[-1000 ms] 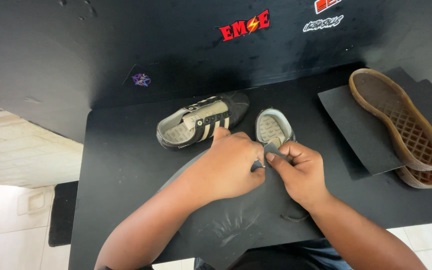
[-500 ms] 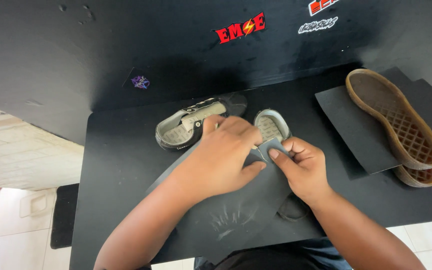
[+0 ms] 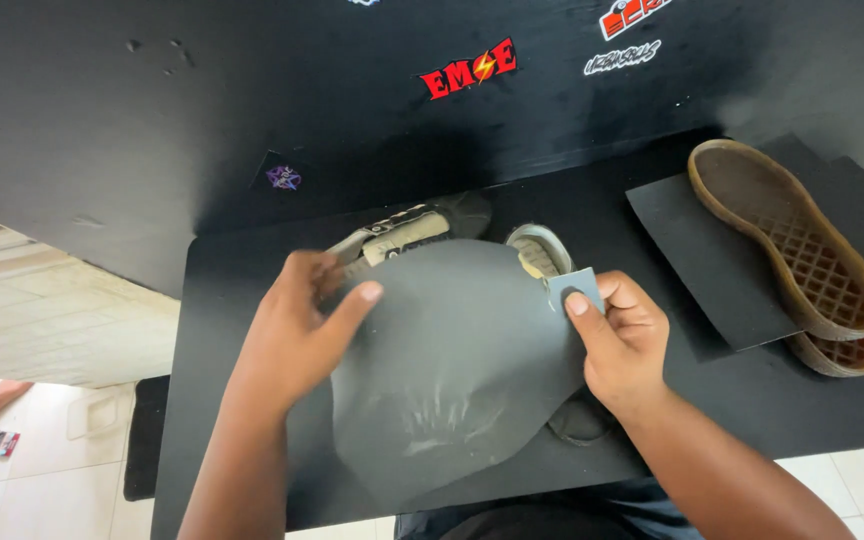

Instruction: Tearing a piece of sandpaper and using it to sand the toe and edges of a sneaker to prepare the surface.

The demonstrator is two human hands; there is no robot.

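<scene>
Sheet [image 3: 452,370]: dark grey, pale scuff marks. Table [image 3: 232,300]: black. Shoe [image 3: 402,232]: black, cream stripes. Soles [image 3: 792,250]: tan rim, brown lattice tread. Stickers [image 3: 472,68]: red.

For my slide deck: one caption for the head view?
Both hands hold a grey sandpaper sheet over small shoes.

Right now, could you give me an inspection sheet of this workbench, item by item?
Surface: black flat worktable, matte, dusty marks.
Job's things: large grey sandpaper sheet, curved, whitish scuffs; small grey cut piece.
Clutter: striped dark sneaker and second shoe partly hidden behind sheet; two tan rubber soles stacked on dark flat sheets.
Grippers: left hand holds sheet's left edge; right hand pinches the small piece.
Cables: nothing seen.
Surroundings: black stickered back panel; pale tiled floor; dark floor mat.
</scene>
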